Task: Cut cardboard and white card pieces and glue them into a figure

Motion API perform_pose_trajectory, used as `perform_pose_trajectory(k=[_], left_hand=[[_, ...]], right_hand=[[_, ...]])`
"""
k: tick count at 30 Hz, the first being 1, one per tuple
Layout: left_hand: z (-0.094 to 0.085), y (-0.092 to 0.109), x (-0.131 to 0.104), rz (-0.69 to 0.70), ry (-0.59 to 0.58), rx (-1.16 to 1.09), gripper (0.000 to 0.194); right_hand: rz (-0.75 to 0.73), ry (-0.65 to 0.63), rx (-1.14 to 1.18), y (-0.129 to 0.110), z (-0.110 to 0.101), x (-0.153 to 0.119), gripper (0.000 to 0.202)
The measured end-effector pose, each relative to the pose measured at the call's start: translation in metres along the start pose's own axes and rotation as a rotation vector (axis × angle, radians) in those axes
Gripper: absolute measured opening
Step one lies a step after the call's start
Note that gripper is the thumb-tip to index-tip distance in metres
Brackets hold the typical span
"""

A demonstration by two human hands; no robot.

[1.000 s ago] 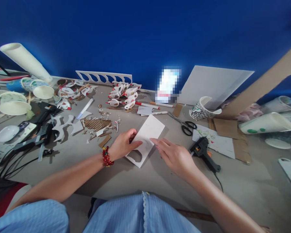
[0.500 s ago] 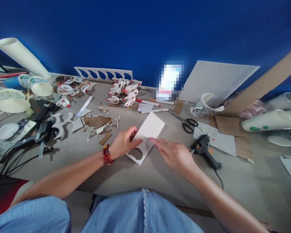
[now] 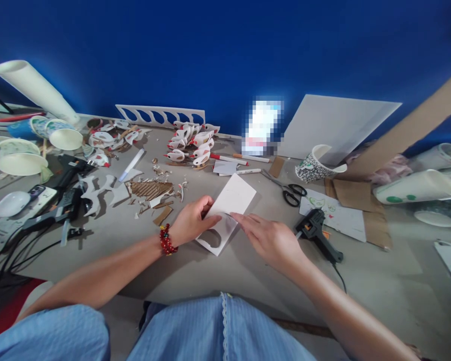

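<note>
A white card (image 3: pixel 233 194) with a rounded hole cut near its lower end lies tilted above the grey table. My left hand (image 3: pixel 191 219) is closed on its left edge, the thumb flat across the face and the fingers behind. Against the right edge are the fingertips of my right hand (image 3: pixel 268 238), closed with the index finger stretched onto the card. A short dark line shows on the card by that fingertip; whether it is a slit or a thin tool I cannot tell. What lies under my right palm is hidden.
Right of my hands lie black-handled scissors (image 3: pixel 295 194) and a glue gun (image 3: pixel 317 233). Cardboard scraps (image 3: pixel 152 190) litter the left side. Behind stand several white bird-shaped cutouts (image 3: pixel 193 143) and a strip with holes (image 3: pixel 160 115). A cut paper cup (image 3: pixel 311 168) stands at back right.
</note>
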State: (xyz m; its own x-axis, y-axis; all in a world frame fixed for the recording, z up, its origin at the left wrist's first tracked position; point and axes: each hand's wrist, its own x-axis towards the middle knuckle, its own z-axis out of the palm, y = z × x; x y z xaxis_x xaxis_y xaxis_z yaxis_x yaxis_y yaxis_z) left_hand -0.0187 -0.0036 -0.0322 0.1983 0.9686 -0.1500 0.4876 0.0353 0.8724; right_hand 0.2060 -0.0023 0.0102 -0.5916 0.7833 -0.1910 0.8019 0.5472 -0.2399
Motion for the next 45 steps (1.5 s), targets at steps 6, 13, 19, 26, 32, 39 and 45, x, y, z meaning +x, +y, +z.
perform_pose_trajectory(k=[6,13,19,26,32,39,45], left_hand=[[0.000,0.001,-0.001,0.002,0.005,0.004,0.019],[-0.002,0.005,-0.001,0.006,0.010,0.018,0.017],[-0.001,0.003,-0.002,-0.003,0.000,-0.006,0.018],[0.001,0.004,-0.003,0.005,-0.010,0.000,0.019],[0.000,0.004,-0.003,0.012,-0.017,-0.025,0.017],[0.002,-0.001,-0.003,0.015,-0.019,-0.053,0.016],[0.002,-0.002,-0.003,0.017,-0.016,-0.080,0.016]], right_hand=[[0.005,0.015,-0.015,0.000,0.000,-0.001,0.046],[-0.004,0.020,-0.012,0.000,0.002,-0.001,0.047],[0.008,-0.002,-0.096,-0.002,0.000,-0.001,0.045],[0.001,-0.079,-0.306,-0.014,-0.010,-0.001,0.048],[-0.034,-0.102,-0.354,-0.020,-0.020,0.006,0.041],[-0.065,-0.121,-0.329,-0.019,-0.024,0.015,0.027],[-0.080,-0.127,-0.315,-0.021,-0.027,0.019,0.022]])
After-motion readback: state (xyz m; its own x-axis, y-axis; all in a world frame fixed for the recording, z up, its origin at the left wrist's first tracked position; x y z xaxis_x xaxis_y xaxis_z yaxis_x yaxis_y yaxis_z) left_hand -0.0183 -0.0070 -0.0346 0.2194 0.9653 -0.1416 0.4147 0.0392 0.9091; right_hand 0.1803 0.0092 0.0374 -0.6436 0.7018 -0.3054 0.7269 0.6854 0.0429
